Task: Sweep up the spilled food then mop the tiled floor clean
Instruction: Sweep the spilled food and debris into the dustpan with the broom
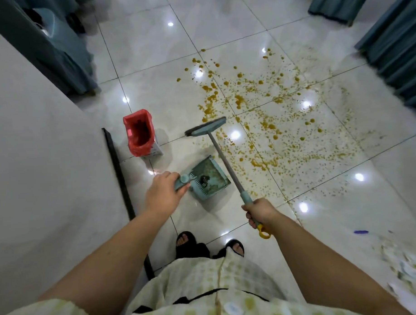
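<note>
Here I see my left hand (162, 196) closed around the handle of the teal plastic dustpan (209, 178), its flat tray holding dark bits and crumbs. My right hand (259, 213) grips the thin broom (206, 129), bristles on glossy tiled floor (152, 72) beside the orange spilled food (260, 122); a red-lined bin (140, 133) stands nearby.

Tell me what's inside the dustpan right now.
The dustpan, held by the left hand, shows a small dark clump near its comb teeth and a thin greenish-yellow film on its floor. Its back edge is hidden by the handle.
</note>
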Available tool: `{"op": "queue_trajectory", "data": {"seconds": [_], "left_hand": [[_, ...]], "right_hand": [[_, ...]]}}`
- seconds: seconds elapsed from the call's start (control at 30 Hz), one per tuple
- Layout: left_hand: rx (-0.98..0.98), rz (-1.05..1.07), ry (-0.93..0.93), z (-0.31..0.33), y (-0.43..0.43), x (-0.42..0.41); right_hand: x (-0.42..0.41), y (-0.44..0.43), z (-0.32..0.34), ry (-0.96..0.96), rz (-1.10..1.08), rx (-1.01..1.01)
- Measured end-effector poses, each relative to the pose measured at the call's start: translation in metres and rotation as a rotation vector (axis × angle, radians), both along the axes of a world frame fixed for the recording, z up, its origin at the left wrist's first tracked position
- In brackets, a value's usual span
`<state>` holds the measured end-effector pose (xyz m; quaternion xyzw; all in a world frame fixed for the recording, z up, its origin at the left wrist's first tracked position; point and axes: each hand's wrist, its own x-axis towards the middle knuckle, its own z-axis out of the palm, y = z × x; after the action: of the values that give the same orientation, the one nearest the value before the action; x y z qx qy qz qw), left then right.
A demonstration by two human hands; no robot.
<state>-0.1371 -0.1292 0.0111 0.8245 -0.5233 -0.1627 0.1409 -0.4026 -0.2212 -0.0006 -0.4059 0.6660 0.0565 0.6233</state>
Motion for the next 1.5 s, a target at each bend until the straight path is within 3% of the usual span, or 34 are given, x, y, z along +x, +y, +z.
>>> {"op": "queue_trajectory", "data": {"seconds": [0.17, 0.33, 0.6, 0.77, 1.07, 1.5], "left_hand": [[0.025, 0.014, -0.031, 0.013, -0.049, -0.089], [0.031, -0.125, -0.019, 0.014, -0.104, -0.157], [0.021, -0.375, 0.005, 0.005, -0.182, -0.230], [0.050, -0.577, 0.060, 0.002, -0.218, -0.273], [0.044, -0.909, 0.088, -0.010, -0.238, -0.337], [0.036, -1.049, 0.134, -0.008, -0.199, -0.486]], "right_hand": [[-0.084, -0.009, 0.004, -0.018, -0.108, -0.065], [-0.147, -0.011, 0.008, -0.007, -0.231, -0.133], [-0.196, -0.006, 0.010, -0.086, -0.670, -0.094], [-0.209, 0.023, 0.003, -0.007, -0.920, -0.045], [-0.215, 0.085, -0.005, 0.097, -1.345, -0.017], [-0.305, 0.170, 0.010, 0.196, -1.683, -0.048]]}}
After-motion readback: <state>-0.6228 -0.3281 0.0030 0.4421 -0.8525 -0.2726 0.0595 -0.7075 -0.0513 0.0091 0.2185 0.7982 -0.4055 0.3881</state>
